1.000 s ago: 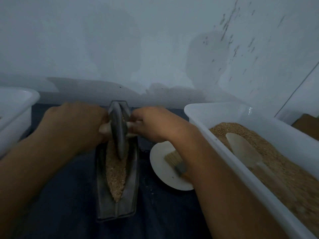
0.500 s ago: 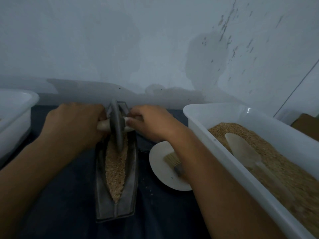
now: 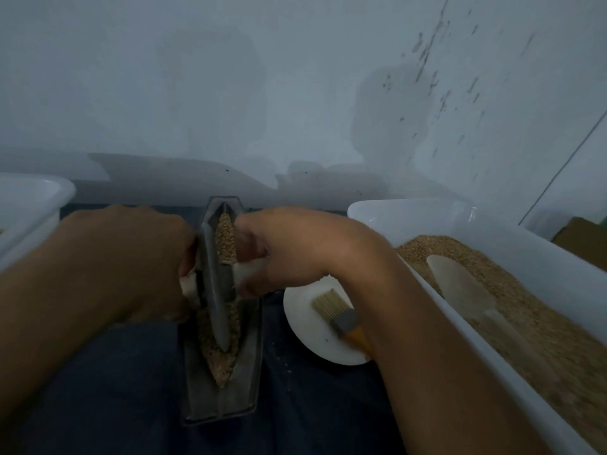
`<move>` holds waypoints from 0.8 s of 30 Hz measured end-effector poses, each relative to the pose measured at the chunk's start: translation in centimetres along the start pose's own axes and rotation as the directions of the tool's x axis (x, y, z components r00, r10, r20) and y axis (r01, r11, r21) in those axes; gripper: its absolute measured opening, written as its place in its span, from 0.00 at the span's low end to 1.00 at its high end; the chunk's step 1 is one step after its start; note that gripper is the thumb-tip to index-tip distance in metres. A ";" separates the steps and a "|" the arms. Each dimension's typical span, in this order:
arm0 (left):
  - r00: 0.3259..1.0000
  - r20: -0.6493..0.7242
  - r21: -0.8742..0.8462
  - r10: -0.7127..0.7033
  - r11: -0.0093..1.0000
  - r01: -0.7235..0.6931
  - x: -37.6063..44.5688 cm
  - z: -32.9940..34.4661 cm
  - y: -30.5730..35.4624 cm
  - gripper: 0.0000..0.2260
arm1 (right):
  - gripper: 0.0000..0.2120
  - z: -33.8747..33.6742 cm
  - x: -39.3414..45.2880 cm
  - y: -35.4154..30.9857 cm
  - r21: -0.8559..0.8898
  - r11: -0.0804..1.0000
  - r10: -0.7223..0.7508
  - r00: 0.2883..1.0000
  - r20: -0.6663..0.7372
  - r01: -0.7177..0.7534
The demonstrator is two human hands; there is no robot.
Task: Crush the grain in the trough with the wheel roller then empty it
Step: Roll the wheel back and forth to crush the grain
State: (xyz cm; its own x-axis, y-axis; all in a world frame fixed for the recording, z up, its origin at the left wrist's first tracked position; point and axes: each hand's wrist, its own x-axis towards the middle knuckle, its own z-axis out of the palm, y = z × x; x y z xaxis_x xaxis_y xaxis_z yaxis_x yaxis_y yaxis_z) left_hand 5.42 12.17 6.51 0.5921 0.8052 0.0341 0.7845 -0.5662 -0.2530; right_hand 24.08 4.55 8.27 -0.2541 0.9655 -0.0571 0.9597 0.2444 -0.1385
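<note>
A dark metal boat-shaped trough [image 3: 244, 382] lies lengthwise on the dark cloth, with tan grain [image 3: 224, 234] in its groove. A grey wheel roller [image 3: 215, 290] stands on edge in the groove, near the trough's middle. My left hand [image 3: 131, 264] grips the left end of the pale wooden axle. My right hand [image 3: 289, 247] grips the right end of the axle [image 3: 249, 269]. Grain shows both beyond and in front of the wheel.
A white round plate [image 3: 312, 336] with a brush [image 3: 341, 318] sits right of the trough. A large white tub [image 3: 492, 310] at the right holds grain and a pale scoop [image 3: 460, 284]. Another white tub [image 3: 29, 208] stands at the far left. A wall rises close behind.
The wheel has rolled from the trough's far end toward me, and both hands came with it. Grain at the far end is now uncovered.
</note>
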 end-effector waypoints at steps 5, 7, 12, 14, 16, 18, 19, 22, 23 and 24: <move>0.998 -0.064 -0.121 -0.013 0.993 0.005 -0.2 0.7 -0.1 0.17 | 0.14 0.5 0.2 0.9 0.078 0.996 0.043 0.999 0.013 -0.044; 0.988 -0.152 -0.137 -0.042 0.990 0.021 0.1 1.2 0.4 0.13 | 0.11 1.0 0.8 1.4 0.068 0.996 0.063 0.998 -0.017 -0.062; 0.951 -0.262 -0.243 -0.161 0.965 0.096 1.3 2.8 1.0 0.06 | 0.12 3.0 3.1 2.9 0.112 0.981 0.177 0.972 -0.155 -0.161; 0.928 -0.313 -0.287 -0.204 0.951 0.112 1.6 3.5 1.2 0.05 | 0.13 3.9 3.9 3.2 0.034 0.984 0.179 0.955 -0.236 -0.176; 0.903 -0.371 -0.307 -0.219 0.946 0.103 1.8 4.3 1.4 0.06 | 0.16 4.4 4.5 3.4 -0.004 0.981 0.183 0.935 -0.305 -0.193; 0.893 -0.390 -0.303 -0.227 0.947 0.108 1.9 4.6 1.4 0.06 | 0.17 4.6 4.8 3.5 -0.038 0.978 0.181 0.926 -0.332 -0.205; 0.897 -0.379 -0.303 -0.227 0.946 0.112 1.9 4.5 1.3 0.06 | 0.17 4.6 4.7 3.5 -0.037 0.980 0.174 0.927 -0.333 -0.197; 0.930 -0.302 -0.298 -0.209 0.947 0.116 1.7 3.6 0.8 0.06 | 0.14 4.0 4.1 3.4 0.053 0.989 0.144 0.944 -0.296 -0.135; 0.942 -0.277 -0.293 -0.191 0.950 0.107 1.5 3.1 0.7 0.07 | 0.13 3.6 3.8 3.3 0.081 0.990 0.131 0.954 -0.270 -0.113; 0.953 -0.250 -0.282 -0.169 0.955 0.096 1.2 2.6 0.6 0.07 | 0.12 3.2 3.5 3.2 0.093 0.991 0.114 0.965 -0.238 -0.094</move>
State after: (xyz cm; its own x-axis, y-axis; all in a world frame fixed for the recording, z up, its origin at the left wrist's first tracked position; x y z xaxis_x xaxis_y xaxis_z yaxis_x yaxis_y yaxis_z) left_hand 6.10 13.26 3.92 0.4776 0.8195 0.3169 0.8577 -0.5131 0.0343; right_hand 25.90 8.47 4.42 -0.1077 0.9805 0.1642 0.9641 0.1433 -0.2237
